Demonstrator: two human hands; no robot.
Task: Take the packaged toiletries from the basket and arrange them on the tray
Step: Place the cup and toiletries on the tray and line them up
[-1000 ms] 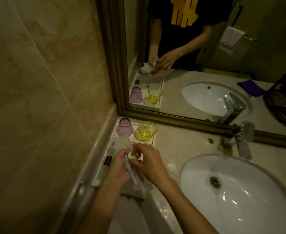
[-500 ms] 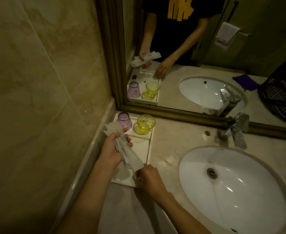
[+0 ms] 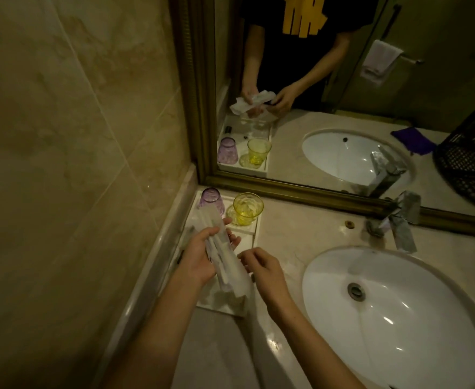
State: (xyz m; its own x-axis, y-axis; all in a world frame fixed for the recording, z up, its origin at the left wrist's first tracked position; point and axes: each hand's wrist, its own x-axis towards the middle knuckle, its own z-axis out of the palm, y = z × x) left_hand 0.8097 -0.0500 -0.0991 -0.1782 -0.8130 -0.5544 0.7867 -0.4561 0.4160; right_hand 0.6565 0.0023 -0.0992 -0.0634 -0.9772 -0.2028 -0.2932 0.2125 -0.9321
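My left hand (image 3: 199, 256) grips a bundle of long white packaged toiletries (image 3: 225, 262) above the white tray (image 3: 251, 240), which lies along the left wall on the counter. My right hand (image 3: 261, 268) hovers just right of the bundle with fingers curled at its lower edge; whether it pinches a packet I cannot tell. Much of the tray's near half is hidden under the hands and packets. The dark woven basket (image 3: 472, 164) appears only as a mirror reflection at the right edge.
A purple glass (image 3: 211, 200) and a yellow glass (image 3: 247, 209) stand at the tray's far end. A white sink (image 3: 393, 313) with a chrome tap (image 3: 399, 220) fills the right side. A gold-framed mirror (image 3: 286, 189) runs behind the counter; a purple cloth (image 3: 413, 140) shows in the mirror.
My left hand has lowered the bundle slightly toward the tray's middle. My right hand has risen from the tray's near corner to the bundle's right side.
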